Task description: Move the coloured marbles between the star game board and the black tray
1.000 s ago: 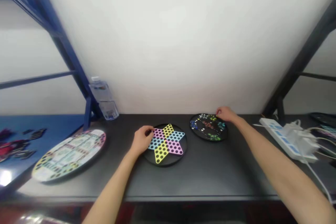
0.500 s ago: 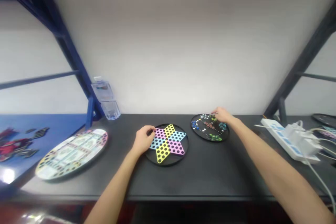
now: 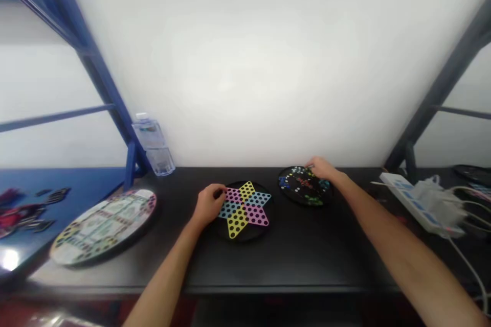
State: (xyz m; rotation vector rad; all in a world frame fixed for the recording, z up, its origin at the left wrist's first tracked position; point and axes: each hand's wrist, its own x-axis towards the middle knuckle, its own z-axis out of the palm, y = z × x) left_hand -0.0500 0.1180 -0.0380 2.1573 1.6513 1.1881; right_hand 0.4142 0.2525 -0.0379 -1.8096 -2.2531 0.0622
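A round black board with a pink, yellow and blue star of holes (image 3: 245,209) lies on the black table (image 3: 291,260). My left hand (image 3: 209,203) rests curled on the board's left edge, fingers pinched at its rim. To the right lies a round black tray (image 3: 303,186) with several coloured marbles in it. My right hand (image 3: 324,169) reaches over the tray's far right side, fingers bent down among the marbles. What its fingertips hold, if anything, is too small to make out.
A second round game board (image 3: 103,225) lies at the left. A clear plastic bottle (image 3: 151,144) stands by a blue frame post (image 3: 130,163). A white power strip (image 3: 418,204) with cables sits at the right. A white wall is right behind.
My right hand has shifted slightly left over the marble tray. My left hand stays on the star board's edge.
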